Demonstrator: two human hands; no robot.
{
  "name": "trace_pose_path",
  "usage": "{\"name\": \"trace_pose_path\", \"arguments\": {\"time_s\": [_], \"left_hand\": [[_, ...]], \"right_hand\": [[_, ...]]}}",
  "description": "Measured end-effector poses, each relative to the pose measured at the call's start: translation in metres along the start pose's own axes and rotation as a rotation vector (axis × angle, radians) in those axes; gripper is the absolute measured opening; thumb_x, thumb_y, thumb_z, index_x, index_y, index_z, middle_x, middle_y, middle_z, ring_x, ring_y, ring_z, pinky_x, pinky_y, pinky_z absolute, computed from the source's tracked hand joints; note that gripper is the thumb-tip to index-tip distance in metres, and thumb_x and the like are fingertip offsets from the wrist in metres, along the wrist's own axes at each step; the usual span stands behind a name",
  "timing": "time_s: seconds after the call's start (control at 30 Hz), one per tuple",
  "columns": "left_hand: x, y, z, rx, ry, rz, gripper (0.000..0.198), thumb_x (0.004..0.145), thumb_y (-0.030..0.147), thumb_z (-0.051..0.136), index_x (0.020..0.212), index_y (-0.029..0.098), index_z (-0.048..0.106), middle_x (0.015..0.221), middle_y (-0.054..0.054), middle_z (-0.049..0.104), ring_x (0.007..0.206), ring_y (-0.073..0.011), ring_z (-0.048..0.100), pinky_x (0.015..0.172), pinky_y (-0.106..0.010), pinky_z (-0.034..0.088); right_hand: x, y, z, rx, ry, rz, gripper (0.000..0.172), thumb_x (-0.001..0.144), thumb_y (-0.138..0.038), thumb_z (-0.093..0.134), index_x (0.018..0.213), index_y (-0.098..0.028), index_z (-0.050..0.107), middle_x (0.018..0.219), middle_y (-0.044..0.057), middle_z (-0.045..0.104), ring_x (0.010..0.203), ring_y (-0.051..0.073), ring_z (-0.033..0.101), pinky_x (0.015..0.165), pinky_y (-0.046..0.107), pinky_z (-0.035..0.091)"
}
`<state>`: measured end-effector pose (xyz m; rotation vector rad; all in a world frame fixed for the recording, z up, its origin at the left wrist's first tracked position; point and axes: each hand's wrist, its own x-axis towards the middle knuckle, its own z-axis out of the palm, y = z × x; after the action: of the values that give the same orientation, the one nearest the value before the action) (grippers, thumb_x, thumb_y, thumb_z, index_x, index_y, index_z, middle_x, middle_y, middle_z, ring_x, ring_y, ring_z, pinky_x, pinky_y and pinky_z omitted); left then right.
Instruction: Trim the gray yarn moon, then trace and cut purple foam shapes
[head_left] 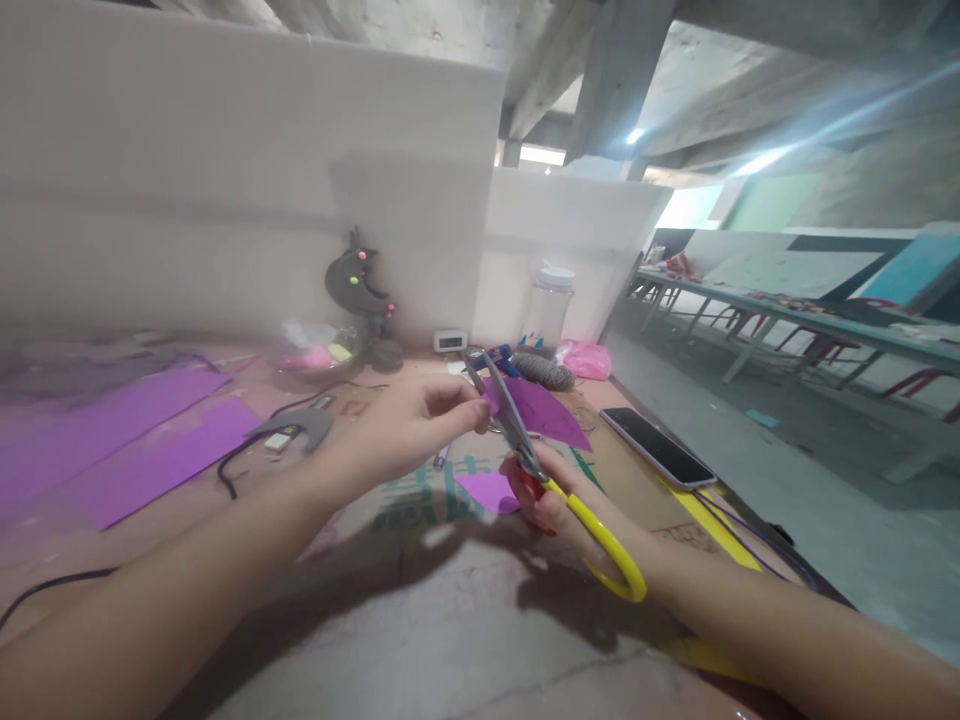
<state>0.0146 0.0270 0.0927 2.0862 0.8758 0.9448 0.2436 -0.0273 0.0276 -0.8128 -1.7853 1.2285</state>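
My left hand (442,418) pinches the left edge of a purple sheet piece (544,410) over the table. In my right hand (551,490) are scissors (611,550) with one yellow handle loop and red on the other side. Their blades point up and away, parted, and lie across the purple piece close to my left fingertips. A smaller purple scrap (491,492) is below the blades, partly behind my right fingers. Larger purple sheets (180,450) lie on the left, blurred toward the edge.
Behind my hands stand a dark crescent shape (356,285), a small white display (450,341), a clear bottle (547,310), grey yarn (544,371) and a pink bag (586,359). A phone (660,447) with a cable lies right; black cables (232,460) run on the left.
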Motion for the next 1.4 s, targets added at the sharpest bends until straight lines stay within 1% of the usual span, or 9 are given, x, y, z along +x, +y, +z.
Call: {"name": "trace_pose_path", "arguments": {"time_s": [0.07, 0.17, 0.3, 0.4, 0.57, 0.73, 1.0, 1.13, 1.4], "left_hand": [[0.0, 0.0, 0.002, -0.067, 0.034, -0.002, 0.031, 0.094, 0.044, 0.057, 0.08, 0.019, 0.068, 0.081, -0.002, 0.069, 0.075, -0.0167, 0.062, 0.068, -0.028, 0.045], [-0.001, 0.002, 0.005, -0.05, 0.059, 0.013, 0.032, 0.093, 0.043, 0.058, 0.076, 0.018, 0.065, 0.079, -0.001, 0.066, 0.074, -0.0159, 0.059, 0.067, -0.028, 0.043], [-0.002, 0.002, 0.007, 0.04, 0.049, 0.007, 0.033, 0.094, 0.043, 0.057, 0.074, 0.018, 0.063, 0.071, 0.001, 0.058, 0.068, -0.0137, 0.052, 0.062, -0.026, 0.038], [-0.003, 0.001, 0.009, 0.044, 0.047, 0.017, 0.032, 0.095, 0.041, 0.056, 0.074, 0.018, 0.062, 0.071, 0.002, 0.058, 0.068, -0.0134, 0.052, 0.061, -0.026, 0.038], [-0.003, 0.0, 0.01, 0.015, 0.058, 0.01, 0.028, 0.095, 0.036, 0.055, 0.075, 0.018, 0.062, 0.074, 0.002, 0.06, 0.071, -0.013, 0.053, 0.063, -0.025, 0.039], [-0.003, 0.001, 0.012, -0.002, 0.069, 0.014, 0.026, 0.095, 0.033, 0.056, 0.074, 0.017, 0.063, 0.071, 0.003, 0.059, 0.068, -0.0121, 0.052, 0.062, -0.024, 0.038], [-0.003, -0.003, 0.014, -0.073, 0.069, 0.027, 0.027, 0.095, 0.035, 0.057, 0.075, 0.018, 0.063, 0.074, 0.002, 0.061, 0.074, -0.0138, 0.056, 0.068, -0.026, 0.042], [-0.002, -0.002, 0.016, -0.063, 0.08, 0.027, 0.026, 0.094, 0.034, 0.056, 0.075, 0.017, 0.064, 0.075, 0.001, 0.063, 0.074, -0.0143, 0.056, 0.068, -0.027, 0.041], [-0.002, -0.006, 0.018, -0.051, 0.073, 0.016, 0.03, 0.095, 0.041, 0.055, 0.081, 0.018, 0.067, 0.081, -0.002, 0.066, 0.078, -0.0171, 0.058, 0.071, -0.03, 0.043]], "right_hand": [[-0.001, 0.001, -0.001, -0.011, -0.017, 0.006, 0.055, 0.085, -0.072, 0.057, 0.115, -0.025, 0.055, 0.093, 0.002, 0.046, 0.076, 0.015, 0.044, 0.063, 0.027, 0.042], [-0.002, 0.003, -0.001, -0.001, -0.011, 0.017, 0.056, 0.085, -0.073, 0.057, 0.116, -0.026, 0.055, 0.093, 0.003, 0.046, 0.08, 0.016, 0.046, 0.067, 0.028, 0.043], [-0.002, 0.003, 0.0, 0.005, -0.003, 0.013, 0.06, 0.084, -0.073, 0.058, 0.121, -0.027, 0.053, 0.092, 0.002, 0.046, 0.074, 0.014, 0.043, 0.062, 0.027, 0.039], [-0.001, 0.002, 0.0, -0.011, -0.015, -0.005, 0.063, 0.084, -0.074, 0.057, 0.126, -0.026, 0.051, 0.09, 0.002, 0.045, 0.072, 0.014, 0.04, 0.06, 0.027, 0.036], [0.0, 0.001, -0.001, -0.022, -0.022, -0.022, 0.056, 0.086, -0.072, 0.056, 0.118, -0.025, 0.055, 0.092, 0.003, 0.045, 0.075, 0.015, 0.04, 0.063, 0.027, 0.038], [0.0, 0.004, -0.001, -0.018, -0.017, -0.033, 0.055, 0.086, -0.072, 0.056, 0.113, -0.025, 0.055, 0.091, 0.002, 0.044, 0.075, 0.014, 0.04, 0.064, 0.027, 0.037], [0.001, 0.007, -0.002, -0.019, -0.05, -0.063, 0.053, 0.089, -0.069, 0.054, 0.115, -0.023, 0.051, 0.088, 0.0, 0.041, 0.068, 0.012, 0.033, 0.057, 0.024, 0.031], [0.002, 0.009, -0.004, -0.027, -0.047, -0.059, 0.056, 0.087, -0.072, 0.053, 0.113, -0.023, 0.051, 0.084, 0.0, 0.042, 0.066, 0.013, 0.033, 0.056, 0.025, 0.034], [0.001, 0.006, -0.007, -0.059, -0.048, -0.042, 0.058, 0.087, -0.074, 0.051, 0.112, -0.022, 0.053, 0.08, 0.001, 0.045, 0.066, 0.014, 0.039, 0.058, 0.026, 0.041]]}}
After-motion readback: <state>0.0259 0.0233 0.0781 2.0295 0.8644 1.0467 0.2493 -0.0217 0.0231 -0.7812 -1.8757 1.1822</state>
